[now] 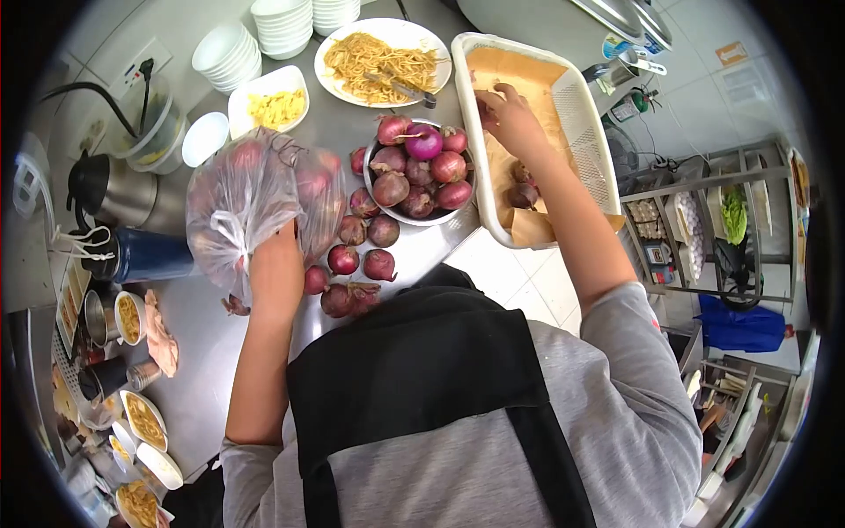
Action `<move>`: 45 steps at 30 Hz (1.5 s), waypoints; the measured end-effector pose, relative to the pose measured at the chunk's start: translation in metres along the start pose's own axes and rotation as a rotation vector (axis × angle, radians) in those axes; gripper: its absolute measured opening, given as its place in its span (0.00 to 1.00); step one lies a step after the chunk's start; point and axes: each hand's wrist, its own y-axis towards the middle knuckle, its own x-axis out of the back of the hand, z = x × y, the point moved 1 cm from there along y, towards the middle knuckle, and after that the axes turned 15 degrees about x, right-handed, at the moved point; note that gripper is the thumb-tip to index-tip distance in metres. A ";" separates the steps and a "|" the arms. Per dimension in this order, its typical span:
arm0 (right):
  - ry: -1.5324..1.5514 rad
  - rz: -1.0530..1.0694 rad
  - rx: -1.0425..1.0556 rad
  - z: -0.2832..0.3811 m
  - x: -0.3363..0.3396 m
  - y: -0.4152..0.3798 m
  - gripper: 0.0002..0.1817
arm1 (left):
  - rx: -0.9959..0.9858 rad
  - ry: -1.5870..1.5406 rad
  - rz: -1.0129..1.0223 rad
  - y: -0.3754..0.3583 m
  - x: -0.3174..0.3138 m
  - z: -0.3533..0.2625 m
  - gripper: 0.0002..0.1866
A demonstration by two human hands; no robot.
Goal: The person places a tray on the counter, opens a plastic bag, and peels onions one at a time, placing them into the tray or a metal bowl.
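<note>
My left hand (277,264) grips a clear plastic bag (231,198) of red onions near its twisted part; the plastic hides some of the fingertips. My right hand (509,116) reaches into a white plastic basket (588,110) lined with brown paper (550,79). Its fingers are bent and apart, and I see nothing held in them. A few red onions (524,189) lie at the basket's near end. Between my hands a metal bowl (472,189) is heaped with red onions (424,141). Several loose red onions (343,259) lie on the steel counter beside the bag.
Behind stand a plate of noodles (361,66) with tongs, a square bowl of yellow food (277,107) and stacked white bowls (283,26). At left are a steel jug (128,189), a blue flask (151,255) and several food dishes. Shelves (704,229) stand at right.
</note>
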 end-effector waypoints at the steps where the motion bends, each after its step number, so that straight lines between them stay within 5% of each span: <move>1: -0.002 -0.007 -0.006 -0.019 -0.016 0.004 0.23 | -0.018 -0.002 0.012 -0.002 0.004 -0.001 0.18; 4: 0.128 0.030 0.134 -0.059 -0.051 0.005 0.13 | -0.023 0.009 0.050 0.000 0.006 -0.003 0.19; 6: 0.276 0.017 -0.138 -0.060 -0.050 0.008 0.09 | 0.003 0.016 0.070 0.005 -0.003 0.000 0.19; 8: 0.248 -0.148 -0.110 -0.060 -0.048 0.007 0.11 | -0.124 0.035 -0.201 0.012 -0.016 0.005 0.16; 10: 0.189 -0.270 -0.311 -0.068 -0.049 0.003 0.13 | -0.139 0.103 -0.248 0.020 -0.021 0.007 0.14; 11: 0.067 -0.145 -0.326 -0.075 -0.048 0.000 0.24 | -0.172 0.173 -0.289 0.021 -0.022 0.006 0.13; 12: 0.067 -0.141 -0.320 -0.092 -0.052 -0.005 0.24 | -0.166 0.171 -0.288 0.018 -0.013 0.002 0.13; 14: 0.021 0.371 -0.357 -0.125 -0.064 -0.013 0.36 | -0.022 0.255 0.079 0.017 0.001 -0.007 0.09; 18: 0.226 0.454 -0.485 -0.131 -0.056 -0.026 0.41 | -0.042 0.302 -0.049 0.017 0.004 -0.004 0.07; 20: 0.043 0.139 -0.401 -0.106 -0.043 -0.028 0.37 | -0.096 0.271 0.031 0.015 0.008 -0.002 0.07; 23: 0.002 0.064 -0.350 -0.104 -0.049 -0.025 0.33 | -0.096 0.219 0.085 0.016 0.011 -0.002 0.12; 29: 0.054 0.144 -0.459 -0.119 -0.066 -0.004 0.25 | -0.125 0.311 0.064 0.018 0.000 0.002 0.08; 36: 0.058 0.040 -0.310 -0.121 -0.066 0.006 0.15 | -0.112 0.229 0.006 0.019 0.011 -0.009 0.07; 38: 0.675 -0.118 -0.560 -0.127 -0.060 0.009 0.15 | -0.048 0.175 0.259 0.021 0.013 -0.006 0.11; 45: 1.463 -0.597 -0.663 -0.111 -0.008 0.008 0.15 | -0.116 0.140 0.169 0.016 0.015 -0.003 0.11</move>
